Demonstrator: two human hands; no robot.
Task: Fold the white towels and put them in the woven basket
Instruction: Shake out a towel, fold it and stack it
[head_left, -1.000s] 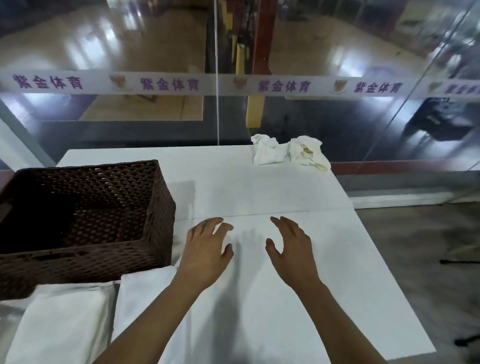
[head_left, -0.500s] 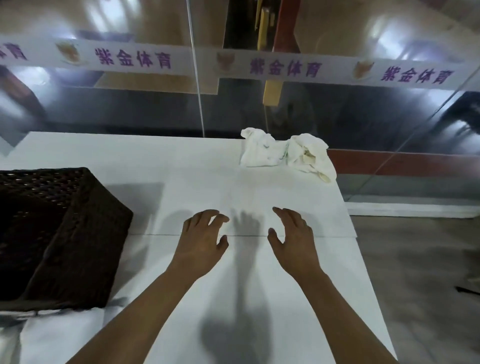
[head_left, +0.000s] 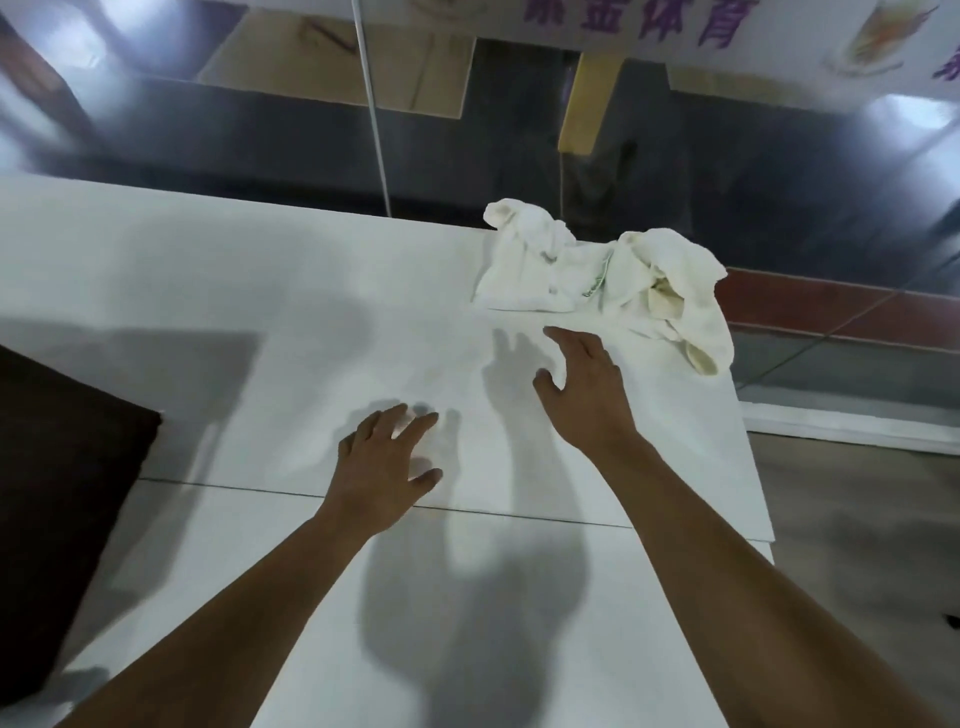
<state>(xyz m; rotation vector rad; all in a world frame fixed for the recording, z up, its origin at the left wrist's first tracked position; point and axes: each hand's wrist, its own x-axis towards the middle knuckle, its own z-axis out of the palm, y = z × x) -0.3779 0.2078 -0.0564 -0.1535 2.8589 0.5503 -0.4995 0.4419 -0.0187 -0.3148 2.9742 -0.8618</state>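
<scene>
Reading the banner (head_left: 727, 31), I make out purple "体育". My right hand (head_left: 587, 389) and left hand (head_left: 382, 467), both spread and empty, hover over bare table (head_left: 260, 291); crumpled towels (head_left: 597, 275) sit at its far right edge, basket (head_left: 57, 493) left.

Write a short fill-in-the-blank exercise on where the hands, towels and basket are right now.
1. The crumpled towels lie at the table's far ____ corner.
2. The hand nearest the towels is the ____ hand.
3. Both hands, including the left hand, hold ____.
4. The woven basket sits at the ____ edge of the view.

Missing words: right; right; nothing; left
</scene>
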